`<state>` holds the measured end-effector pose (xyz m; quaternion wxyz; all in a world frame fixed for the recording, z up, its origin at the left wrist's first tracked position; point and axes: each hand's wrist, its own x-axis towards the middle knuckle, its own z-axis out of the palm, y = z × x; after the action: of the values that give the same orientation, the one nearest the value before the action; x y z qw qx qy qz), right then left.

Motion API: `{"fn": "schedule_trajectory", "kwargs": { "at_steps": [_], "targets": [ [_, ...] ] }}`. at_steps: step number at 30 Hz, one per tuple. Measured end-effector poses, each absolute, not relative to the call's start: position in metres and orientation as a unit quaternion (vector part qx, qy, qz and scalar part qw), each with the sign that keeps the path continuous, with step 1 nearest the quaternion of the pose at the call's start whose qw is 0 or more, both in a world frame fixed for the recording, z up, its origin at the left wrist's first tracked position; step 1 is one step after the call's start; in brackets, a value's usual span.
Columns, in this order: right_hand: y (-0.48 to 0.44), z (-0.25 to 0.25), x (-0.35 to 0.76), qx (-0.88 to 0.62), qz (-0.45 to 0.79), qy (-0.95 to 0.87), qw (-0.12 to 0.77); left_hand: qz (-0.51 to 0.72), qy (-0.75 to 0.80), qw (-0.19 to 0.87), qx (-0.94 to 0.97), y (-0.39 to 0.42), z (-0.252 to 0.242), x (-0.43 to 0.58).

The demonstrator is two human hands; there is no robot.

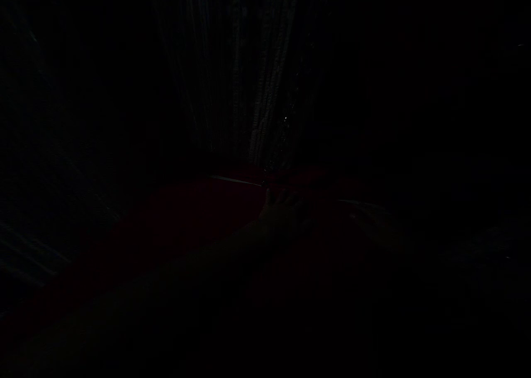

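Observation:
The view is very dark. From the lower left my left forearm reaches to the middle, where my left hand (284, 215) lies on or just over a dark red surface (186, 212), perhaps cloth. Its fingers look spread, and nothing shows in them. A thin pale strip (236, 180) runs along the red surface, ending close to the fingertips. To the right, a faint blurred shape (371, 218) may be my right hand, beside another pale line (360, 202). Its fingers cannot be made out.
Behind the red surface hangs ribbed, dark grey material (265, 101), like a curtain or folded sheeting, with small bright glints. More faint streaked material (37, 250) stands at the left. Shadow hides the right side.

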<state>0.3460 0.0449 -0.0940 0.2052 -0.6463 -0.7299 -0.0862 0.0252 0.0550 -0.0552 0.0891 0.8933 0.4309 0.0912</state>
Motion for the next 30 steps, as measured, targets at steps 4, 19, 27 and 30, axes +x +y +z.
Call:
{"fn": "schedule_trajectory", "kwargs": {
  "at_steps": [4, 19, 27, 30],
  "targets": [
    [0.042, -0.09, 0.346, -0.643, -0.083, -0.732, 0.209, 0.094, 0.431, 0.09, 0.893, 0.054, -0.055, 0.025],
    [0.037, -0.084, 0.335, -0.687, -0.085, -0.693, 0.201, 0.088, 0.432, 0.096, 0.892, 0.055, -0.053, 0.026],
    [0.035, -0.083, 0.335, -0.69, -0.085, -0.695, 0.183, 0.088, 0.429, 0.099, 0.893, 0.054, -0.052, 0.024],
    [0.035, -0.078, 0.336, -0.676, -0.069, -0.714, 0.17, 0.085, 0.431, 0.099, 0.893, 0.054, -0.052, 0.024]
  ]
}}
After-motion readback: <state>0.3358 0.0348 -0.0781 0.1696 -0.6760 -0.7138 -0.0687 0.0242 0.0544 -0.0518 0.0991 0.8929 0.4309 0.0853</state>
